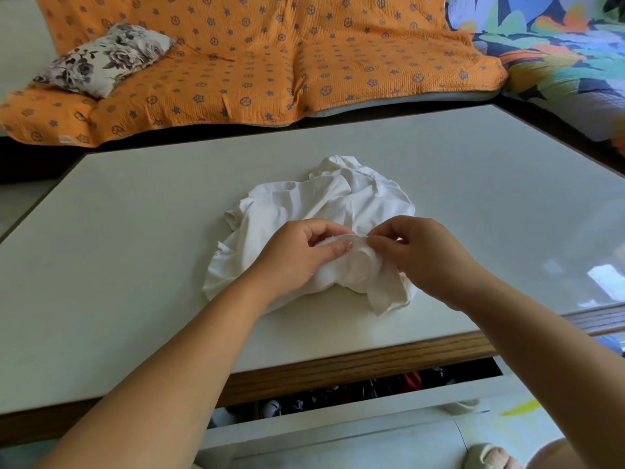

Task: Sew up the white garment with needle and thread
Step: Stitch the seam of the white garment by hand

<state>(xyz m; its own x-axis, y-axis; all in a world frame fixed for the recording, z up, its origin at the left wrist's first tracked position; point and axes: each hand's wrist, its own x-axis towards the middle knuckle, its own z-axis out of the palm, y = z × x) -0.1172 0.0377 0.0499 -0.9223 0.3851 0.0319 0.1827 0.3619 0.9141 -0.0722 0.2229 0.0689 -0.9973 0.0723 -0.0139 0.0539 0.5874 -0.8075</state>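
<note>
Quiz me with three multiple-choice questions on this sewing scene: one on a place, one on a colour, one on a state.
1. The crumpled white garment lies: A on the floor; B on the pale tabletop; C on a chair.
2. The quilted star-patterned sofa cover is: A orange; B green; C black.
3. The left hand: A lies flat; B holds scissors; C pinches a garment fold.
Answers: B, the cloth is heaped mid-table. A, orange shows behind the table. C, thumb and fingers close on a fold, facing the right hand pinching the thin needle.

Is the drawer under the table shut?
No, the drawer hangs open below the table edge, clutter visible inside.
</note>
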